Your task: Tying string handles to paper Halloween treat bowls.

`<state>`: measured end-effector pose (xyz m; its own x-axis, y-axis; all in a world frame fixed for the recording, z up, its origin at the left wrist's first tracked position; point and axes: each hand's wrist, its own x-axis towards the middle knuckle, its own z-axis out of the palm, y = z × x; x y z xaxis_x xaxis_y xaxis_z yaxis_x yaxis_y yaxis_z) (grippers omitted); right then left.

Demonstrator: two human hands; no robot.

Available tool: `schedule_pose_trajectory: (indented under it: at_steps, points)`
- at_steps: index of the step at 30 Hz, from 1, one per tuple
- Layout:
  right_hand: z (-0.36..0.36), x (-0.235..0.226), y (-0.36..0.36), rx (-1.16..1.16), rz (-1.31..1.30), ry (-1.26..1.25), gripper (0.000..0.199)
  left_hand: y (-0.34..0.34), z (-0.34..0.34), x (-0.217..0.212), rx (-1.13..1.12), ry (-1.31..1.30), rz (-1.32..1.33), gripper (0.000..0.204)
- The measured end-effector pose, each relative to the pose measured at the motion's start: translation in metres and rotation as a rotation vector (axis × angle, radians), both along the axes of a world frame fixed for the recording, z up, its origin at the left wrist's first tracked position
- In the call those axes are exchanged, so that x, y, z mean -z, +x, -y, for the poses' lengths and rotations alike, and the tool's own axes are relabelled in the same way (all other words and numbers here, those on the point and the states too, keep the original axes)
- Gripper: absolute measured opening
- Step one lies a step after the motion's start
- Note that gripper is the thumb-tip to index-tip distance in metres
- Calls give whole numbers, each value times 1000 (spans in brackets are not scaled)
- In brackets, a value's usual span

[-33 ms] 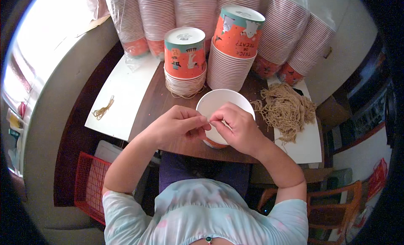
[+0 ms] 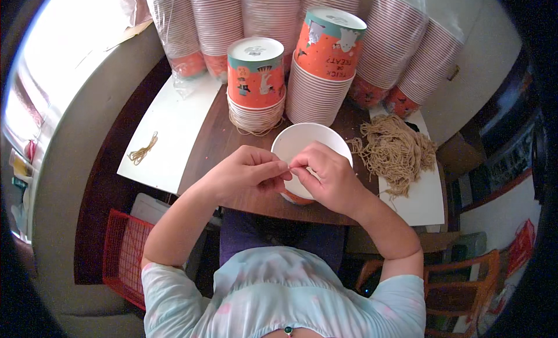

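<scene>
An open paper bucket (image 2: 297,138), white inside with an orange outer wall, stands upright near the table's front edge. Over its mouth, my left hand (image 2: 251,169) and my right hand (image 2: 328,174) meet with thumbs and fingertips pinched together. Whatever sits between the fingertips is too small to make out. To the right of my hands lies a heap of tan cords (image 2: 398,152). A small bundle of the same cord (image 2: 144,149) rests on the white surface at the left.
Behind the bucket stand two upside-down stacks of orange-and-teal buckets, a shorter stack (image 2: 256,79) with cords round its base and a taller stack (image 2: 325,59). Plastic-wrapped bucket stacks (image 2: 216,33) line the back. A red basket (image 2: 123,251) sits low left, a wooden chair (image 2: 462,288) low right.
</scene>
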<state>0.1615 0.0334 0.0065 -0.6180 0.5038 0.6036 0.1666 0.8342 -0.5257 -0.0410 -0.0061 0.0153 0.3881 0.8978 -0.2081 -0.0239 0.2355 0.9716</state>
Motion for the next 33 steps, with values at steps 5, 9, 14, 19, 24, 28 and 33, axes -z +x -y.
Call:
schedule_pose_trajectory:
  at_steps: [5, 9, 14, 19, 24, 28, 33]
  points:
    - [3, 1, 0, 8, 17, 39, 11, 0, -1, 8, -9, 99, -79, 20]
    - [4, 3, 2, -9, 63, 52, 10, 0, 2, 10, -51, 141, -90, 12]
    - [2, 5, 2, -15, 99, 70, 9, 7, 11, 7, -130, 249, -337, 8]
    - [-32, 21, -4, 141, 161, -78, 9, 3, -18, 21, -293, 805, -706, 16]
    - [-75, 42, -23, 210, 224, -407, 11, -13, -67, 74, -394, 184, -36, 29]
    - [-80, 49, -29, 250, 266, -388, 12, -4, -65, 76, -304, 112, -48, 26]
    - [-74, 44, -29, 298, 268, -427, 13, -5, -62, 73, -298, 160, -99, 22]
